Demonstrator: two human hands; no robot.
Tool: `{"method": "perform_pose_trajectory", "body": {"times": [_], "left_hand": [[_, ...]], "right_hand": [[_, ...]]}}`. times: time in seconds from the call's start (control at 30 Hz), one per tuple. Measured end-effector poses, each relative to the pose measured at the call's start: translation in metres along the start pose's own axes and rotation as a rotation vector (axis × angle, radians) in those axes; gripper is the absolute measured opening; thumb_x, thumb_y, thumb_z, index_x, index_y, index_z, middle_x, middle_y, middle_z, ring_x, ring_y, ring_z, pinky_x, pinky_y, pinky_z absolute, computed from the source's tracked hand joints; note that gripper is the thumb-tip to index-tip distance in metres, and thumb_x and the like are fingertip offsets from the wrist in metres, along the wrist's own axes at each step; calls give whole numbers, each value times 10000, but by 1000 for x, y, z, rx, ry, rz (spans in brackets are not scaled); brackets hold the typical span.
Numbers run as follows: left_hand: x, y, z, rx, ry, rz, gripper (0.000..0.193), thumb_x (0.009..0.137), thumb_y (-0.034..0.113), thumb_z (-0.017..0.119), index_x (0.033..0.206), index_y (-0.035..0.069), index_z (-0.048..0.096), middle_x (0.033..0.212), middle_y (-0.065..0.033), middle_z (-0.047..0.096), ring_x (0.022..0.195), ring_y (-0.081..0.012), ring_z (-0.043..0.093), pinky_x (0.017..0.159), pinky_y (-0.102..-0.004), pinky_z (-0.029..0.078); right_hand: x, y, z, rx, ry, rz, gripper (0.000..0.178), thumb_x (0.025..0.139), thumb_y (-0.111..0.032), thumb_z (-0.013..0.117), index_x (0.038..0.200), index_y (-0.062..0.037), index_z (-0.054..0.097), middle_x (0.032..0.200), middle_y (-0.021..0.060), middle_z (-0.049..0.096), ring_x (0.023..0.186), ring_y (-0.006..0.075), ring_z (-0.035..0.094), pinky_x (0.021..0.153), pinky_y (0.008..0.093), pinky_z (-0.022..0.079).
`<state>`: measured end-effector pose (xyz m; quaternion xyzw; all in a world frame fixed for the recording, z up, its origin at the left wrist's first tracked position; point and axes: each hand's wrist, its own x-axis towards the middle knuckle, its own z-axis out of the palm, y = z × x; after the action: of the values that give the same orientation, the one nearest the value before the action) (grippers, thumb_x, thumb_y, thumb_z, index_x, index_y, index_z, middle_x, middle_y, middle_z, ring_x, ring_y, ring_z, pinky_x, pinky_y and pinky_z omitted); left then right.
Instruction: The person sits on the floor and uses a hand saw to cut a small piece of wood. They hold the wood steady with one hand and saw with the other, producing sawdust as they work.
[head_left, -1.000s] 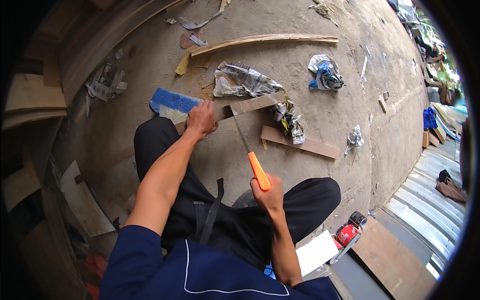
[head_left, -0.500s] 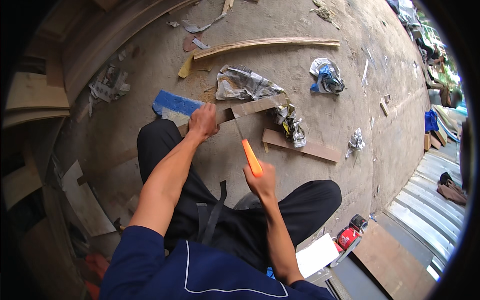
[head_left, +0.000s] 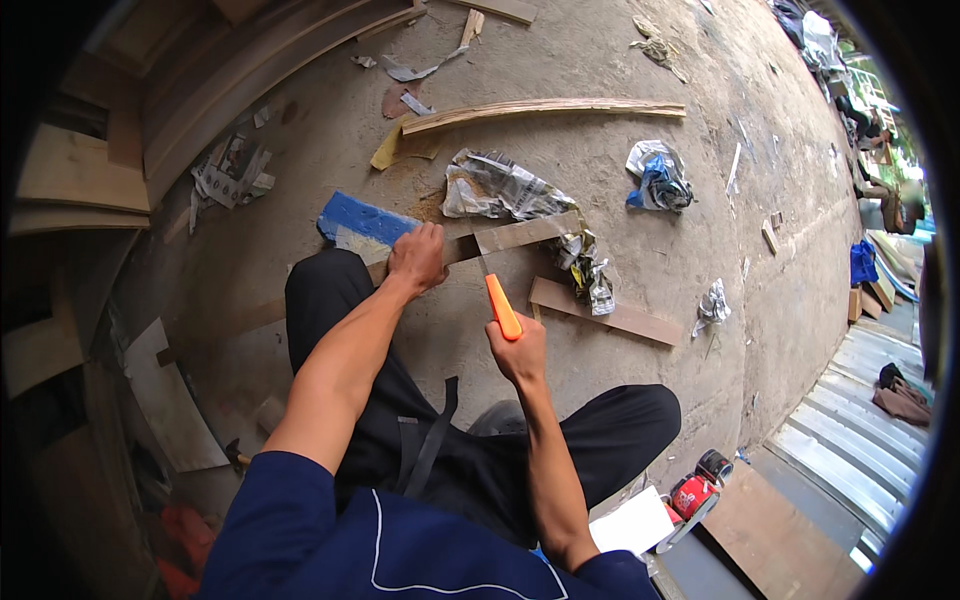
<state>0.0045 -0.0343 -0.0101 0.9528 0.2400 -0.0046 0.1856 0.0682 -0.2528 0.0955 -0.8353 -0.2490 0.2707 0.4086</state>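
Right hand [head_left: 518, 355] is wrapped round the orange handle of a saw [head_left: 503, 308]; we see its thin blade run up from the handle and meet the near edge of a wooden strip [head_left: 527, 233]. Left hand [head_left: 417, 258] is curled down over the same strip, to the left of the blade, fingers bent; we count it as holding, though its fingertips are hard to make out. The wooden strip lies at a slant ahead of the knees, its left part passing beneath that hand, its right end by some crumpled paper [head_left: 590, 275]. We note a blue block [head_left: 368, 218] just beside the left hand, with a printed sheet [head_left: 500, 187] farther out past the strip. Nearer and to the right, we have a short brown board [head_left: 608, 312] flat on the concrete floor [head_left: 640, 230]. Beyond the printed sheet, a long pale wood length [head_left: 545, 113] lies across, and a blue-and-white wad [head_left: 660, 178] sits to the right. By the right knee we log a red roll-shaped item [head_left: 692, 495] next to a white sheet [head_left: 632, 522]; its kind we cannot tell.
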Motion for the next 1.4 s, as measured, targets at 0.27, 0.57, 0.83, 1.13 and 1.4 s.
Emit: {"method": "perform_pose_trajectory", "body": {"times": [0.27, 0.57, 0.83, 1.13, 1.4], "left_hand": [[-7, -3, 8, 10, 18, -3, 443, 615, 173, 774, 953, 35, 523, 951, -139, 569, 942, -319, 596, 765, -410, 507], [6, -14, 0, 8, 41, -98, 515, 622, 218, 796, 1002, 8, 519, 992, -172, 575, 942, -353, 602, 792, -441, 521], [10, -7, 5, -18, 49, -105, 528, 595, 213, 809, 987, 9, 520, 980, -166, 570, 966, -350, 591, 794, -440, 511], [13, -1, 1, -29, 33, -84, 527, 595, 214, 815, 981, 15, 515, 978, -151, 566, 979, -331, 589, 798, -433, 510], [1, -8, -4, 10, -11, -122, 531, 597, 214, 819, 991, 25, 516, 985, -149, 563, 989, -327, 588, 809, -429, 508]], "right_hand": [[-66, -2, -31, 34, -25, 133, 221, 765, -172, 634, 671, 19, 574, 583, 206, 547, 508, 344, 572, 509, 405, 426], [-65, -17, -46, 75, -60, 51, 277, 768, -217, 641, 667, 30, 565, 609, 216, 559, 532, 381, 566, 530, 407, 446], [19, -23, -25, -64, -100, 2, 245, 770, -213, 649, 698, 14, 593, 607, 211, 563, 547, 378, 588, 538, 420, 451], [24, -11, -8, -58, -45, -8, 241, 763, -192, 648, 680, 21, 569, 599, 218, 551, 525, 381, 556, 519, 419, 425], [-54, -19, -49, 15, -103, 42, 225, 769, -175, 642, 678, 17, 568, 600, 208, 564, 519, 362, 563, 527, 419, 431]]}}
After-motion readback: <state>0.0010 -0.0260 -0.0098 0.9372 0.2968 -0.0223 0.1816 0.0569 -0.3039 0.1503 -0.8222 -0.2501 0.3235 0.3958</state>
